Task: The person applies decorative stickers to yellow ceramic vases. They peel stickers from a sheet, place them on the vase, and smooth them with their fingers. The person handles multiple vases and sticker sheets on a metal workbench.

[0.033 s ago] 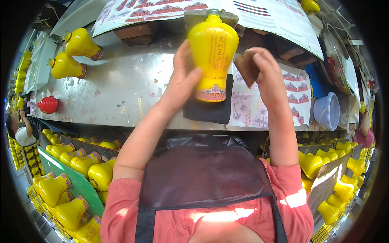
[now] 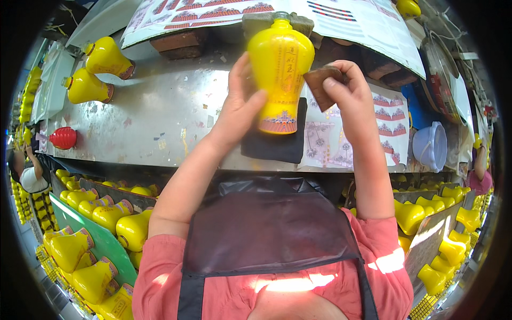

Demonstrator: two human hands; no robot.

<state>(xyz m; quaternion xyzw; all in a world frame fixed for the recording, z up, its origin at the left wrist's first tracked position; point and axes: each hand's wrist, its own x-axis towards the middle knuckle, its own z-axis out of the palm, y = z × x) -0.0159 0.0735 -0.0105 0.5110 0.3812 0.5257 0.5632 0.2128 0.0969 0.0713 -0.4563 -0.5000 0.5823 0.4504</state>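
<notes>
Red container (image 2: 63, 138) is sitting on the desk (image 2: 144, 125), left. Left hand (image 2: 241, 101) is holding the decorated yellow bottle (image 2: 282, 66), grip curving round its left side. Bottle's lying over black pad (image 2: 272, 150), neck at grey block (image 2: 303, 25). Brown flat piece (image 2: 320, 88) is sitting pinched in right hand (image 2: 353, 96), grip nearly closed, corner by bottle; contact unclear.

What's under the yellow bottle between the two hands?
Under the bottle, a black pad sticks out past its base, and a grey block shows behind its neck. Whatever the bottle's middle covers can't be seen.
</notes>
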